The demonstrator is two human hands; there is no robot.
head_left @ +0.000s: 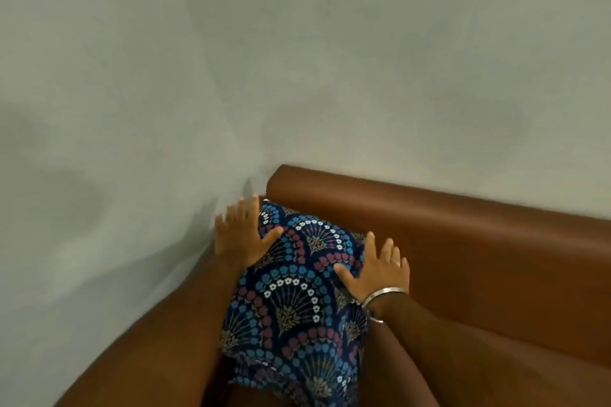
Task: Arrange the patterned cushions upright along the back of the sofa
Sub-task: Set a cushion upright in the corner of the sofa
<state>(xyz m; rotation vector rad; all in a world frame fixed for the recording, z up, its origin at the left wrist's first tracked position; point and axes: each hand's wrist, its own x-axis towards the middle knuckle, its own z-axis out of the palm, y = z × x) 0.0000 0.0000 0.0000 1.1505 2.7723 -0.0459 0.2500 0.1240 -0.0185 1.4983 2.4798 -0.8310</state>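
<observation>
The patterned cushion (pixel 297 301) stands between the two hands, leaning against the brown sofa back (pixel 463 241) at its left end, close to the corner where the pale wall (pixel 132 76) meets the sofa. Its long axis runs from the near bottom edge of the view up and slightly left toward the rolled top of the sofa back, so its upper corner points away from the person, just beyond the left hand's fingertips. The dark blue face with fan-shaped rows of blue, pink and white flowers is turned toward the camera and looks tilted rather than fully upright; its lower end is cut off by the picture's edge.

The left hand (pixel 241 235) lies flat on the cushion's upper left edge, fingers spread wide and pointing up toward the wall, thumb stretched across the fabric to the right. The right hand (pixel 377 269) presses the cushion's right side lower down — fingers fanned out, thumb reaching left onto the pattern, the outer fingers over the sofa back. Neither hand pinches the fabric; both are open palms. A silver bangle (pixel 383 296) circles the right wrist, and both forearms come in from the bottom of the view, one on each side of the cushion
</observation>
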